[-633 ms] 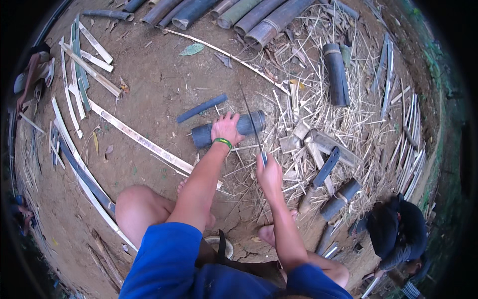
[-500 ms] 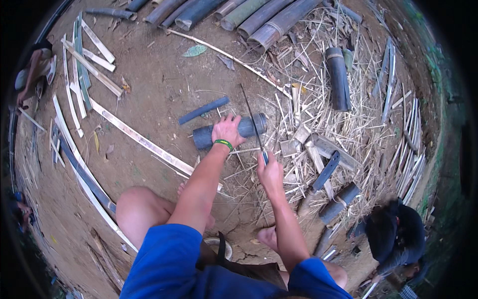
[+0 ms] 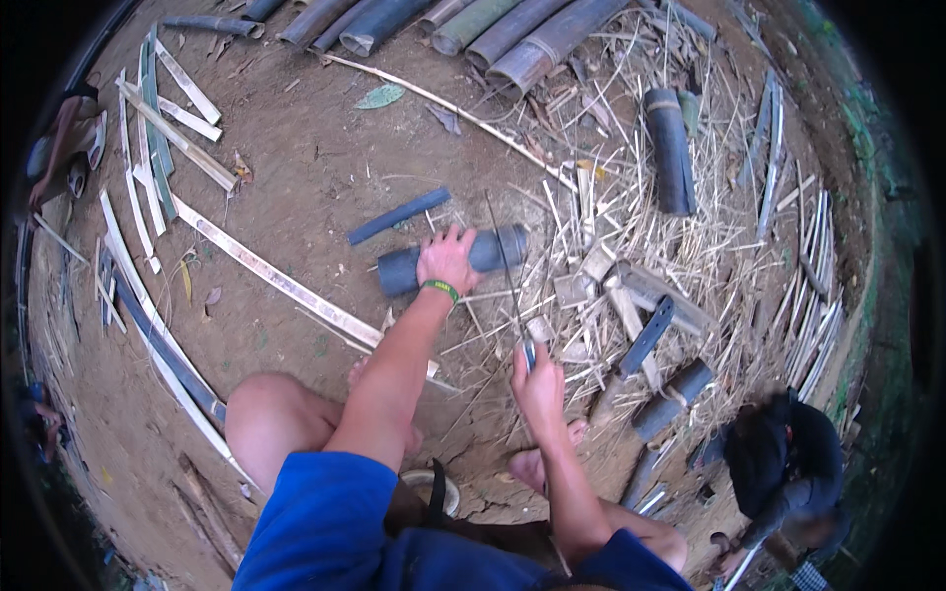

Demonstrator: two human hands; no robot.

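A short, dark bamboo section (image 3: 400,271) lies on the dirt in front of me. My left hand (image 3: 447,260), with a green band at the wrist, is wrapped over the middle of it and presses it down. In my right hand (image 3: 537,382) is a hand saw (image 3: 505,258), gripped by its handle. The thin blade points away from me and crosses the bamboo near its right end. How deep the blade sits in the bamboo I cannot tell. Just beyond lies a narrow dark bamboo strip (image 3: 398,217).
Thick bamboo poles (image 3: 557,44) lie along the far side. Pale shavings (image 3: 591,236) cover the ground at right, with a dark bamboo tube (image 3: 669,153) among them. Long split strips (image 3: 281,276) lie at left. Another person (image 3: 788,463) crouches at lower right.
My right hand has drawn the saw back toward me across the bamboo. My left hand stays in place on the bamboo section.
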